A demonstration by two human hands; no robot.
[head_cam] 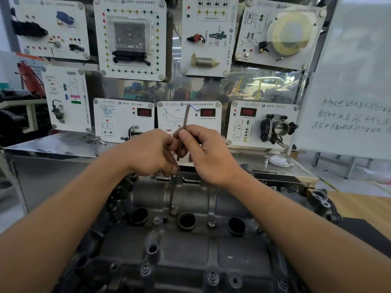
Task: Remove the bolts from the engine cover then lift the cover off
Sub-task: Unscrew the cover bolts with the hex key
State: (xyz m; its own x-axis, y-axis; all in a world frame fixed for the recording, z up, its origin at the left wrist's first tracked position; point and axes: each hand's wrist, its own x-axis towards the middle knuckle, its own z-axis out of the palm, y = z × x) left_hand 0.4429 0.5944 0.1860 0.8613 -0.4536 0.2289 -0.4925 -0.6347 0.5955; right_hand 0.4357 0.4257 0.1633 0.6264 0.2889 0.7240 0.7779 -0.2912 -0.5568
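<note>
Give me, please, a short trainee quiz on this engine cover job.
1. True or false: bolts remain in the cover's near edge.
2. The hex key pinched by the right hand is: A lying flat; B roughly upright, bend on top; C hung on the panel.
3. How many large round holes sit in a row across the cover?
Key: 1 true; 2 B; 3 three.

Dark grey cast-metal engine cover [190, 248] is lying flat, with socket-head bolts [212, 277] sitting upright along its near edge.
</note>
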